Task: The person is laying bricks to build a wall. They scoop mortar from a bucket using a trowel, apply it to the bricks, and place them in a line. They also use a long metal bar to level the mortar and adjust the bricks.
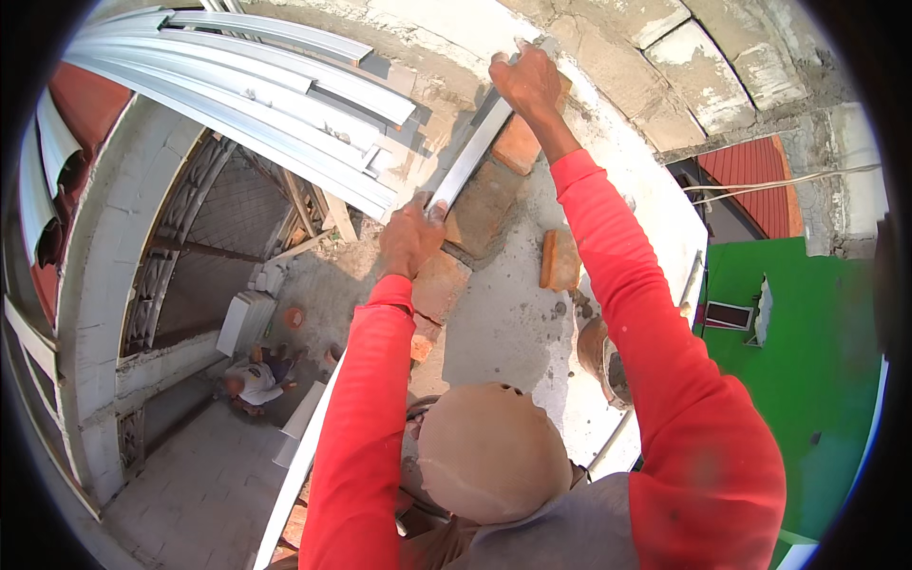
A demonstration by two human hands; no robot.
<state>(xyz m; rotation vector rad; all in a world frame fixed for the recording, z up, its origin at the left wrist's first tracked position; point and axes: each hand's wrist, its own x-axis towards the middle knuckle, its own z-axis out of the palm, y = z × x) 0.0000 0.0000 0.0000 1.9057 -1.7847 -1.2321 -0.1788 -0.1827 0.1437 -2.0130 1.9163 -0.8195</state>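
Observation:
Both my arms, in red sleeves, reach forward over a row of bricks along a wall edge. A long silver metal bar point(473, 156) lies slantwise along the row between my hands. My left hand point(412, 236) is closed on its near end, thumb and fingers at the bar's tip. At the far end my right hand point(527, 78) is curled over the bar, and its palm side is hidden. Under and beside the bar are a rough brown brick point(484, 204) and an orange brick point(518, 144), with grey mortar around them. Closer in, another brick point(441, 285) sits below my left hand.
A loose brick point(560, 259) and a round, mortar-stained container point(604, 361) stand to the right. Long metal profiles point(256, 95) jut in from the upper left. Far below on the left, a person point(258, 382) is on the lower floor. Cables point(779, 182) cross at right above a green surface point(807, 332).

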